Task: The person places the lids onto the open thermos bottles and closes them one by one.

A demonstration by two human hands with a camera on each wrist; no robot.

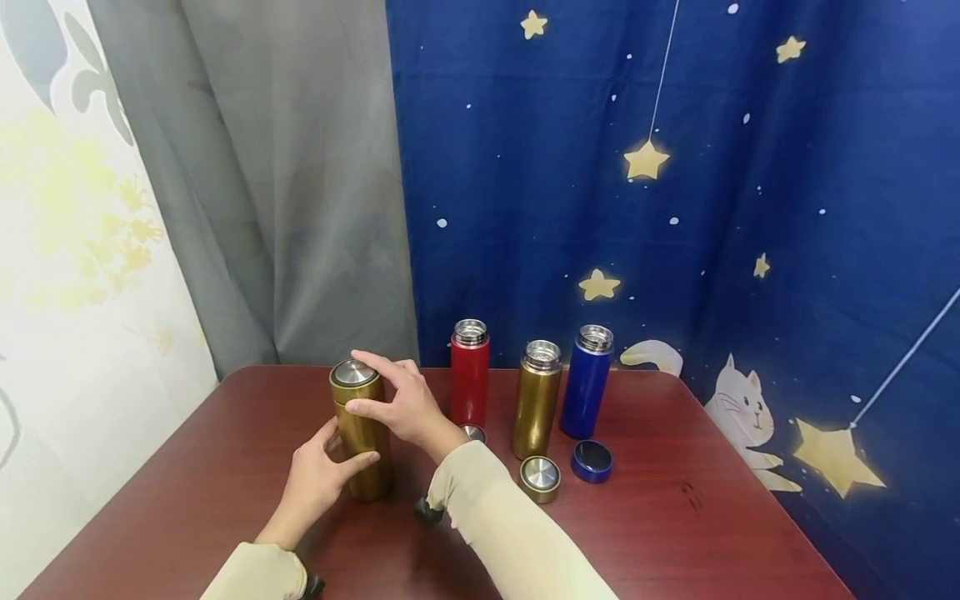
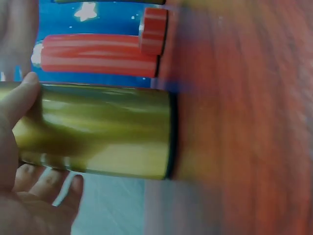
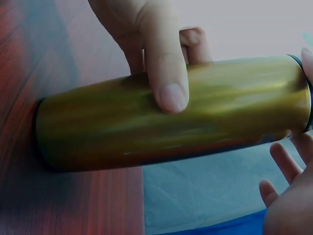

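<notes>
A gold thermos stands upright on the left half of the table. My left hand grips its body low down, the thumb across the near side and the other fingers behind. At the top, my right hand holds the silver-topped lid between thumb and fingers; the lid sits on the thermos mouth. In the right wrist view the left thumb lies on the gold body. The left wrist view shows the thermos sideways, its dark base ring toward the table.
Lidless red, gold and blue thermoses stand to the right. Before them lie a partly hidden red lid, a gold lid and a blue lid. Curtains hang behind the table.
</notes>
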